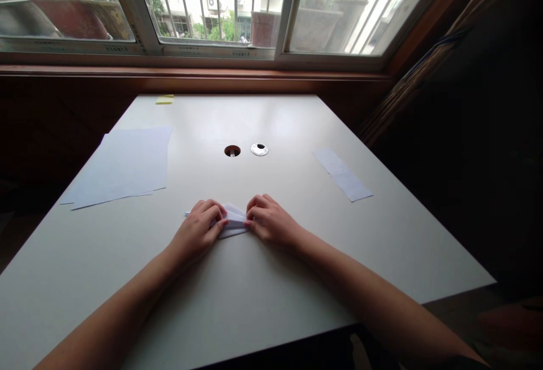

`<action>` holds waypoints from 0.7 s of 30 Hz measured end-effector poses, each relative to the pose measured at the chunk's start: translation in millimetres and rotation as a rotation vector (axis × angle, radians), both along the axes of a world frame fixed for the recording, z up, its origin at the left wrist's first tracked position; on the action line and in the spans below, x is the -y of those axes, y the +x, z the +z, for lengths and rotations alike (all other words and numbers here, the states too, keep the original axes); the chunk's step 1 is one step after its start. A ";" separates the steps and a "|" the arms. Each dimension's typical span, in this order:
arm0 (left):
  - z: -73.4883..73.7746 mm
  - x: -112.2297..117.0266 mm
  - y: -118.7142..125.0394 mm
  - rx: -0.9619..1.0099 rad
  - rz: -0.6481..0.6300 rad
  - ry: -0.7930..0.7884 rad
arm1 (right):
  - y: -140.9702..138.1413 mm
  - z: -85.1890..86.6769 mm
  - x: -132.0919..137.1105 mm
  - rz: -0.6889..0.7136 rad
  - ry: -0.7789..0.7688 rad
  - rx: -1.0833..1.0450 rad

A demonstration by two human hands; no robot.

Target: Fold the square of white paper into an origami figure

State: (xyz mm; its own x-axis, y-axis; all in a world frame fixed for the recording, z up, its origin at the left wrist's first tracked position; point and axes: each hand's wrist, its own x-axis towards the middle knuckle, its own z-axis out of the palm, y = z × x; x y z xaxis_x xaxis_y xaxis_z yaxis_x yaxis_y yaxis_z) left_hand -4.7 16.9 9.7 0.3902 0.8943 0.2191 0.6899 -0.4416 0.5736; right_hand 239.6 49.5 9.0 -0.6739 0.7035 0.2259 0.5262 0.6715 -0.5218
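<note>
A small folded sheet of white paper [234, 224] lies near the middle of the white table [271, 285], with several creased layers showing between my hands. My left hand [206, 222] grips its left part, thumb and fingers closed on the folds. A thin tip of the paper sticks out past that hand on the left. On the other side, my right hand [269, 220] pinches the right end between thumb and fingers. Both hands hide the paper's ends, so its full shape cannot be made out.
Larger white sheets [127, 163] lie stacked at the left. A narrow paper strip [343, 175] rests at the right. Beyond my hands are a round cable hole [232, 151] and its metal cover [259, 149]. A yellow paper piece [164, 99] sits at the far edge, below a window [220, 47].
</note>
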 end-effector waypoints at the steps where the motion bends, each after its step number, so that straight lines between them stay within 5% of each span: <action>1: -0.9 0.0 1.3 -0.011 0.022 -0.003 | -1.2 1.0 0.7 -0.018 -0.012 0.005; 14: -7.7 2.9 10.8 -0.178 0.141 0.016 | 0.7 -0.2 1.3 -0.159 -0.148 0.015; 21: -7.7 6.9 11.1 -0.242 0.080 0.135 | 1.0 1.5 0.6 -0.167 -0.173 0.009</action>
